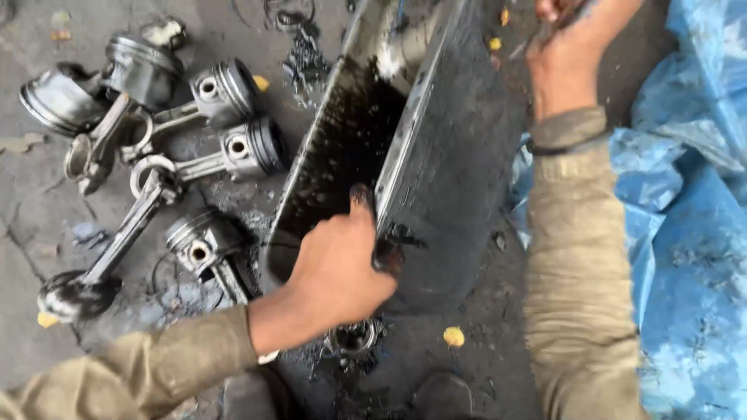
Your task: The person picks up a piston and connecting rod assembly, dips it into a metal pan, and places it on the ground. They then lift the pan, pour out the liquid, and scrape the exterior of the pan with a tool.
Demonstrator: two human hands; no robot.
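Oil pan (459, 155), black and greasy, stands tilted on its edge over the concrete floor (31, 225), its open hollow facing left. My left hand (338, 268) is clamped on the near rim, thumb hooked over the edge and smeared with sludge. My right hand (564, 54) is at the far end of the pan, partly cut off by the picture's top edge; it seems to grip something thin, but I cannot tell how its fingers are set. Risk, as I judge it: the rim is slick with oil, so my left grip could slide and let the pan drop onto the pistons (194, 132) lying just beside it with their connecting rods, or tip its dregs onto my sleeve. Contents: the pan's hollow shows a dark film of oil and specks of grit clinging to the wall, with no standing pool that I can see. Below my left wrist a small round metal part (354, 338) sits in a black puddle. Blue plastic sheet (692, 233) lies at the right, crumpled and stained.
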